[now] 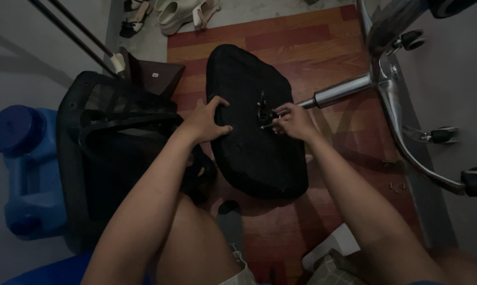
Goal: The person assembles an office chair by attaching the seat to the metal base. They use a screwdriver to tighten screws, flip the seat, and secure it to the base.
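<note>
Seat pad: a black, rounded office-chair seat [259, 153] lies upside down on the red-brown wood-pattern floor mat [312, 47], in the middle of the scene, its narrow end pointing far.
Left hand: the left hand [204, 121] rests spread on the left edge of the seat, fingers on top and thumb curled round the rim, clamping the pad in place.
Right hand: the right hand [294, 122] sits at the middle of the seat's underside, fingertips pinched round a thin metal tool [270, 125] that points left toward the small black fitting [263, 108] there; whether it is a key or a driver is too dark to tell.
Chair base: a chromed star base [391, 95] with black castors lies tipped on the right, its shiny gas cylinder [336, 92] reaching left until it ends just beside the right hand.
Backrest: a black mesh chair back [111, 137] lies to the left of the seat, touching it near the left wrist.
Screws: a few small screws [397, 184] lie loose on the mat, right and near, close to the base's arm.
Jug: a blue plastic water container [24, 169] stands at the far left edge.
Shoes: pale sandals [180, 13] lie at the far side, beyond the mat.
</note>
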